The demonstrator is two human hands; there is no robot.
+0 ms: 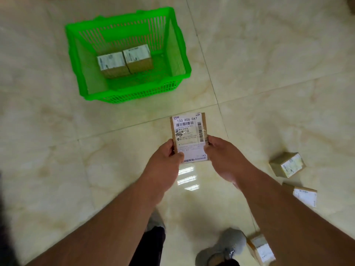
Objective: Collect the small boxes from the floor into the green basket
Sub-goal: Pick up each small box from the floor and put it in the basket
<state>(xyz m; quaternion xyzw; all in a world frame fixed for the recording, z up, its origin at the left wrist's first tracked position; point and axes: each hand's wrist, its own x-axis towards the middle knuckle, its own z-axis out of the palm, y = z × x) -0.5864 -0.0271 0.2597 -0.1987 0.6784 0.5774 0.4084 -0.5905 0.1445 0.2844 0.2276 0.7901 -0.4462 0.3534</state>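
Observation:
I hold a small cardboard box (pixel 189 134) with a white shipping label facing up, above the floor in the middle of the view. My left hand (pixel 165 160) grips its near left edge and my right hand (pixel 222 156) grips its near right edge. The green basket (pixel 80 81) stands on the floor ahead and to the left, with two labelled boxes (pixel 124 61) side by side on its bottom. Three more small boxes lie on the floor to my right: one (pixel 287 165), a second (pixel 305 195) nearer, and a third (pixel 261 248) by my shoe.
The floor (pixel 269 73) is glossy beige tile with dark grout lines. My grey shoes (pixel 222 248) and dark trouser legs show at the bottom. A dark shape runs along the lower left edge of the view.

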